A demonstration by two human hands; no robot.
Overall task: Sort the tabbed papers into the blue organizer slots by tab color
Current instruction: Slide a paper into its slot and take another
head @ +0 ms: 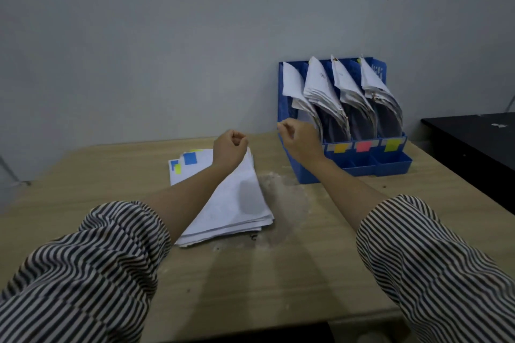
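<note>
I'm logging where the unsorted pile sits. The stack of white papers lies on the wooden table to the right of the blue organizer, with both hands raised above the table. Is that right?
One thing is off: the stack of white papers lies to the left of the blue organizer, not the right. The head view shows it. The rest holds: it lies on the wooden table, with the left hand and right hand raised above it.

Both arms wear loose sleeves [83, 267] with narrow dark-and-white stripes, bunched near the elbows, forearms bare.
</note>
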